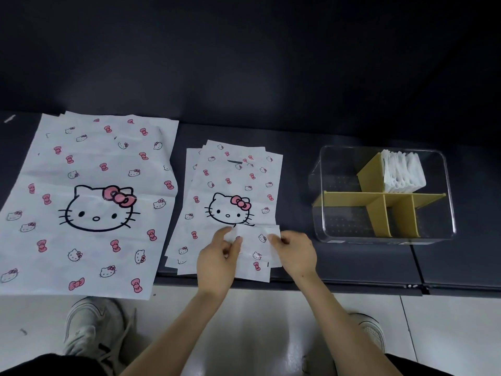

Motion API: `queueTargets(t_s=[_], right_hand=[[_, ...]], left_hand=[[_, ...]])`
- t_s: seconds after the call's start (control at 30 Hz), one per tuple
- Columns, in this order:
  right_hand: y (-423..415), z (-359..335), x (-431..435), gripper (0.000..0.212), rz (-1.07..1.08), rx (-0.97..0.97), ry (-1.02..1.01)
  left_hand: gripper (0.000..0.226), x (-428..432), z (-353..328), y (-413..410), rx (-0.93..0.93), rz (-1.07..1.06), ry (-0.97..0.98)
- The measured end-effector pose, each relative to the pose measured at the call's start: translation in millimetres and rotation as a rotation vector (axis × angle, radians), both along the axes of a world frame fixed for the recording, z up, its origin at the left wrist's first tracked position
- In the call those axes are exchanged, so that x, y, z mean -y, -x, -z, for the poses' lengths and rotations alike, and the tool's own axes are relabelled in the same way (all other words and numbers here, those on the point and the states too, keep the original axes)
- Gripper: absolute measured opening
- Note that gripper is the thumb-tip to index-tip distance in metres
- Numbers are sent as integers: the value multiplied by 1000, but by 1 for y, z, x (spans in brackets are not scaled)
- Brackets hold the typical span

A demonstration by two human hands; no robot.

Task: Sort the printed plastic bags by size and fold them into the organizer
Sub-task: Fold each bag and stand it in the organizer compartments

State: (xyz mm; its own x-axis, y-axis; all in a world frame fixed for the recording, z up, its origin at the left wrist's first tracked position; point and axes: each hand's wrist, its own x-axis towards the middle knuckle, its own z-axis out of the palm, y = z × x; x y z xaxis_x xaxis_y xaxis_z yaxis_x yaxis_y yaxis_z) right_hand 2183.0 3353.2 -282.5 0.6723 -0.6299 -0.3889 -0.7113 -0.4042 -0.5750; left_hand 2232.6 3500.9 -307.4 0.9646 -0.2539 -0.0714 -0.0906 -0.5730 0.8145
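While pinching the folded bag [256,244], left hand [217,257], right hand [295,253], knuckles up.

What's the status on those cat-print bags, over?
Left hand and right hand pinch the small bag, partly folded, over the medium bag stack. Folded bags sit in the clear organizer, rear right compartment. Nothing blocks the path.

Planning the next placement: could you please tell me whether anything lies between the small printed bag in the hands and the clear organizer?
Nothing visible does. The left hand and right hand pinch the small white cat-printed plastic bag over the middle stack; only dark tabletop shows between it and the clear plastic organizer with yellow dividers.
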Motion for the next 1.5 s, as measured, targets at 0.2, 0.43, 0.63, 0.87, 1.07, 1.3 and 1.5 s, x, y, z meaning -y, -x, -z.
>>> queueTargets(t_s=[0.2,0.43,0.63,0.87,1.07,1.3,1.5], right_hand=[[-4,7,-2,41,27,-29,47],[-5,7,-3,45,-1,-66,91],[-6,5,-5,44,-13,-81,95],[-7,6,-5,36,-36,-64,111],[-9,5,-7,20,-34,-39,159],[-27,-3,11,56,-447,-21,255],[-36,-14,18,25,-496,-168,258]], left_hand=[[12,10,10,-2,175,-59,-114],[18,5,21,1,274,-8,-120],[30,0,28,-2,501,36,-283],[36,6,24,2,680,410,-348],[58,6,30,9,399,447,-528],[60,8,30,10,387,460,-610],[56,5,29,5,385,491,-554]])
